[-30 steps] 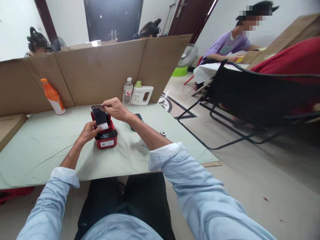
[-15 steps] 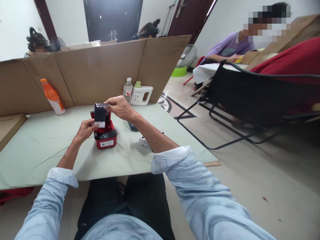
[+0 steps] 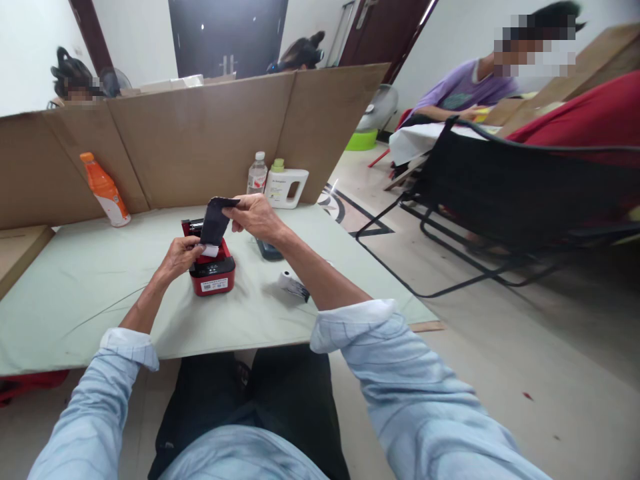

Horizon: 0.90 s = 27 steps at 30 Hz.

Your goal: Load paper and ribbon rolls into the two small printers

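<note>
My left hand [image 3: 180,259] pinches the lower end of a dark strip [image 3: 215,224], where a small white paper roll [image 3: 211,251] shows. My right hand [image 3: 256,217] has its fingers closed on the strip's upper end, so the strip stands stretched between both hands. Directly beneath is a small red and black printer [image 3: 215,284], its lid raised and a white label on its front. The strip and my left fingers cover part of its inside. Whether the roll touches the printer I cannot tell.
Right of the printer lie a white roll [image 3: 286,280] and a dark object [image 3: 270,250], partly behind my right arm. An orange bottle [image 3: 106,191], a clear bottle [image 3: 257,175] and a white jug [image 3: 285,189] stand along the cardboard screen [image 3: 200,140]. A black chair [image 3: 500,193] is at right.
My right hand has moved right with the strip's upper end. The strip now leans right and its dark face turns more to the side. My left hand has shifted slightly right.
</note>
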Tool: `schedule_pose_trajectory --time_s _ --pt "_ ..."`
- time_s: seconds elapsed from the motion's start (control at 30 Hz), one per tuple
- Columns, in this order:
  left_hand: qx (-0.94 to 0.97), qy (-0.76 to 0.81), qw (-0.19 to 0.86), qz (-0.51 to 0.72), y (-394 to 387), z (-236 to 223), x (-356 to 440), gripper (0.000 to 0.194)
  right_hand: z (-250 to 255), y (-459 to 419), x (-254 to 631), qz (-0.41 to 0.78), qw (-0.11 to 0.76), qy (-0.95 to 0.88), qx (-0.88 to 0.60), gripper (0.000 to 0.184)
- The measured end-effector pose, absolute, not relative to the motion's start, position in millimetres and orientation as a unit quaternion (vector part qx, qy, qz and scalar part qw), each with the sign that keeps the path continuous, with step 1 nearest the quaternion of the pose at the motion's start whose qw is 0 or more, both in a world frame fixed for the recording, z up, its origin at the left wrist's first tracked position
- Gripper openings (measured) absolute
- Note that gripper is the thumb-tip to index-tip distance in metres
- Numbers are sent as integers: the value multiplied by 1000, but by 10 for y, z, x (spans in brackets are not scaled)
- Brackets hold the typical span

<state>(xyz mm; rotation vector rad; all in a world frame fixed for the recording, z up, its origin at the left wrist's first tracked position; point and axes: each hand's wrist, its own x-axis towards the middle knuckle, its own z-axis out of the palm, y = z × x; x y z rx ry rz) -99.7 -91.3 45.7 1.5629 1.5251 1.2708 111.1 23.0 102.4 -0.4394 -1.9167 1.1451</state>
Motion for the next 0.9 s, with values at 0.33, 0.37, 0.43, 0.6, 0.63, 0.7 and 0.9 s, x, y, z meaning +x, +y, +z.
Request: schedule_pose_trajectory --time_s 0.33,0.37,0.43,0.6,0.63,0.7,0.9 --pt "615 601 229 456 -1004 544 -1104 29 956 26 1115 509 439 -722 -168 48" --pt "617 609 208 453 -1041 558 -1136 27 952 -30 1108 508 439 -723 -165 47" --pt "619 621 159 453 -1130 578 -1195 23 936 -173 1102 498 441 -729 -158 41" --pt "630 618 46 468 -1405 509 -1295 17 700 -662 1109 410 461 -780 -106 14" --pt "631 615 28 472 -1464 472 -1311 17 602 -761 1100 391 466 -788 -90 15" --pt "630 612 -1 478 -1578 382 -1343 24 364 -936 1064 351 482 -801 -57 24" --pt "620 626 -35 472 -1874 69 -1420 37 -332 -1253 942 271 490 -828 -18 30"
